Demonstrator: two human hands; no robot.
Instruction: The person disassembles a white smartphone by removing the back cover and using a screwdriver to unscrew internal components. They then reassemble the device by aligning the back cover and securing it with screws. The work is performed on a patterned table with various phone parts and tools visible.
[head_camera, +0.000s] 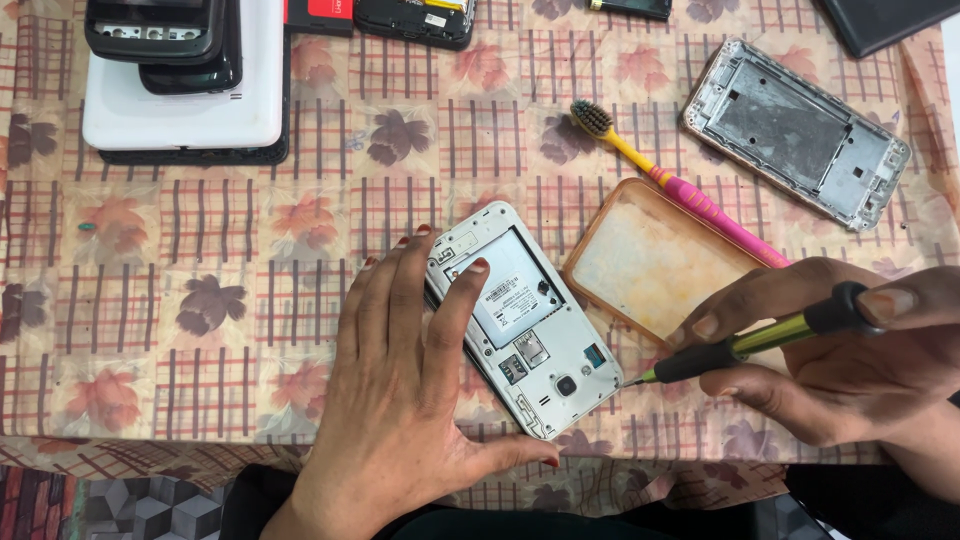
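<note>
Left hand (400, 400) steadies opened white phone (525, 320); right hand (850, 360) holds screwdriver (750, 345).

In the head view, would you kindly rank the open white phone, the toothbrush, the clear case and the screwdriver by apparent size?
1. open white phone
2. clear case, looks about alike, so unsure
3. toothbrush
4. screwdriver, partly hidden in the right hand

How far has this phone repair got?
Done: the white phone lies face down with its back cover and battery out. In hand: the left hand steadies it while the right hand brings a green-shafted screwdriver to its lower corner. Left: its inner frame remains in place.
</note>
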